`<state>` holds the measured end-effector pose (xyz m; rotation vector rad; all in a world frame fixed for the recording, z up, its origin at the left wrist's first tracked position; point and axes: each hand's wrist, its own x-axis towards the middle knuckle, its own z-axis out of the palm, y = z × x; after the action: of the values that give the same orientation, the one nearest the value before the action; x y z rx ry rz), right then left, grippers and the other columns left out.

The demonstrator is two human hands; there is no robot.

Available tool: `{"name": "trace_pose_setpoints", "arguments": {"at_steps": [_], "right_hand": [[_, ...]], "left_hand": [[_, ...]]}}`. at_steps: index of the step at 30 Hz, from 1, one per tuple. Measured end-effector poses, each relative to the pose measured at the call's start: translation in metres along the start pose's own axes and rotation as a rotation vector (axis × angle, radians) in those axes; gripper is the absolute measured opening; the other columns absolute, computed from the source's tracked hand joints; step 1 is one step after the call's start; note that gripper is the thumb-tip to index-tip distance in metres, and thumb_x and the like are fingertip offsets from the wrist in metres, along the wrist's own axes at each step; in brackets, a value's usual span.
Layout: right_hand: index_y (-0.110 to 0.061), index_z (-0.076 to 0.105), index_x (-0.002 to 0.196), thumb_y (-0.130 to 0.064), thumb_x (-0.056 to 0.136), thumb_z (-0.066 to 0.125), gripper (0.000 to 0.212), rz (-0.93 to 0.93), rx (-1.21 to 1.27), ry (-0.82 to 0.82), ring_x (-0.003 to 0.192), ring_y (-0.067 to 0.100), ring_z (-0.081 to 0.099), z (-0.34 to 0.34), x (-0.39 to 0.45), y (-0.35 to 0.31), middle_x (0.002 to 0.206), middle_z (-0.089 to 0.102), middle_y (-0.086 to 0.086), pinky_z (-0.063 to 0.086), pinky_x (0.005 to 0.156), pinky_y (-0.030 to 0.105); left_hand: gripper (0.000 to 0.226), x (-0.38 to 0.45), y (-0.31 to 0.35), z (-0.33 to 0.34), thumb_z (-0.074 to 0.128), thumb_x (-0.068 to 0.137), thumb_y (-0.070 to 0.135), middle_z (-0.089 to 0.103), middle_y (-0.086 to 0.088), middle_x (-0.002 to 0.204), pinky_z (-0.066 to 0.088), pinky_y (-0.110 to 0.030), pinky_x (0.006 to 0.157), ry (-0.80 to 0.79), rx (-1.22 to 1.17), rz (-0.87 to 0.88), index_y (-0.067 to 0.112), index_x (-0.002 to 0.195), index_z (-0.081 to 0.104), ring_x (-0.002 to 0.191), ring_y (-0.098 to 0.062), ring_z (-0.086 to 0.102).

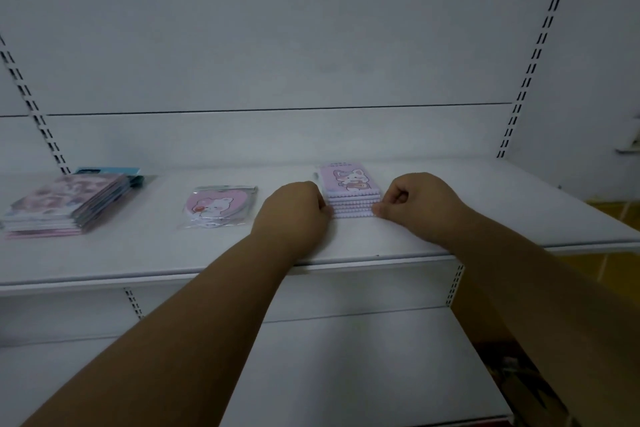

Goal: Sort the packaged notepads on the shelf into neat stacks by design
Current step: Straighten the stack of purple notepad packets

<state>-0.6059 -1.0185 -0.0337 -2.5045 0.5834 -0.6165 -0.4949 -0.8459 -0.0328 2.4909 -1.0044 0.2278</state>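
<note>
Head view: both hands, left hand (294,206) and right hand (414,198), curled shut, pressed the cat notepad stack (351,192) between them on the shelf (381,246). Left of them: heart notepads (216,206), floral stack (67,204). Sorting appeared nearly done.

Shelf (433,239): carrying three notepad groups.
Heart pack (217,206): lying centrally.
Floral stack (69,204): sitting left of it.
Cat stack (351,192): sitting right of it.
</note>
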Motion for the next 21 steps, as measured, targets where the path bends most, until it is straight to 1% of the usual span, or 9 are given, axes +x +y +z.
{"name": "trace_pose_setpoints", "arguments": {"at_steps": [3, 6, 8, 11, 17, 21], "right_hand": [[-0.015, 0.073, 0.074, -0.036, 0.075, 0.080, 0.023, 0.009, 0.019, 0.003, 0.057, 0.006, 0.050, 0.0007, 0.0013, 0.0006, 0.064, 0.060, -0.006, 0.034, 0.053, 0.020], [-0.018, 0.072, 0.073, -0.035, 0.076, 0.081, 0.018, -0.001, 0.033, -0.030, 0.059, 0.005, 0.052, -0.0025, 0.0002, 0.0001, 0.067, 0.064, -0.006, 0.037, 0.054, 0.019], [-0.021, 0.070, 0.071, -0.034, 0.076, 0.080, 0.017, -0.021, 0.038, -0.054, 0.058, 0.005, 0.052, -0.0033, -0.0017, 0.0012, 0.067, 0.064, -0.006, 0.036, 0.053, 0.017], [-0.023, 0.069, 0.069, -0.034, 0.076, 0.081, 0.017, -0.043, 0.029, -0.063, 0.056, 0.004, 0.052, -0.0041, -0.0017, 0.0030, 0.064, 0.062, -0.009, 0.034, 0.052, 0.015], [-0.016, 0.071, 0.073, -0.035, 0.077, 0.079, 0.022, -0.075, -0.034, -0.050, 0.058, 0.005, 0.050, -0.0027, -0.0029, 0.0058, 0.064, 0.059, -0.010, 0.035, 0.055, 0.019], [-0.014, 0.072, 0.073, -0.032, 0.077, 0.080, 0.020, -0.084, -0.014, -0.061, 0.058, 0.005, 0.051, -0.0032, -0.0013, 0.0058, 0.064, 0.060, -0.010, 0.036, 0.055, 0.019]], "left_hand": [[0.024, -0.0010, -0.0007, 0.0000, 0.060, 0.092, 0.036, 0.066, -0.003, 0.087, 0.042, -0.028, 0.069, 0.009, -0.015, 0.003, 0.013, 0.093, 0.067, 0.085, -0.022, 0.061], [0.023, -0.0026, 0.0000, -0.0032, 0.063, 0.090, 0.034, 0.069, -0.005, 0.090, 0.041, -0.027, 0.069, 0.008, -0.034, 0.008, 0.012, 0.093, 0.070, 0.082, -0.020, 0.059], [0.023, -0.0028, 0.0002, -0.0042, 0.065, 0.090, 0.034, 0.070, -0.005, 0.090, 0.041, -0.027, 0.069, 0.009, -0.047, 0.005, 0.012, 0.092, 0.071, 0.080, -0.018, 0.057], [0.023, -0.0021, -0.0009, -0.0039, 0.066, 0.090, 0.035, 0.070, -0.003, 0.090, 0.045, -0.028, 0.071, 0.009, -0.063, -0.009, 0.013, 0.093, 0.071, 0.082, -0.019, 0.060], [0.025, -0.0023, -0.0012, -0.0008, 0.063, 0.090, 0.039, 0.068, -0.002, 0.088, 0.046, -0.029, 0.072, 0.005, -0.018, -0.024, 0.015, 0.092, 0.069, 0.084, -0.020, 0.061], [0.024, -0.0009, -0.0012, -0.0009, 0.063, 0.091, 0.039, 0.069, -0.002, 0.090, 0.042, -0.028, 0.071, -0.010, -0.028, -0.028, 0.015, 0.092, 0.070, 0.084, -0.020, 0.059]]}}
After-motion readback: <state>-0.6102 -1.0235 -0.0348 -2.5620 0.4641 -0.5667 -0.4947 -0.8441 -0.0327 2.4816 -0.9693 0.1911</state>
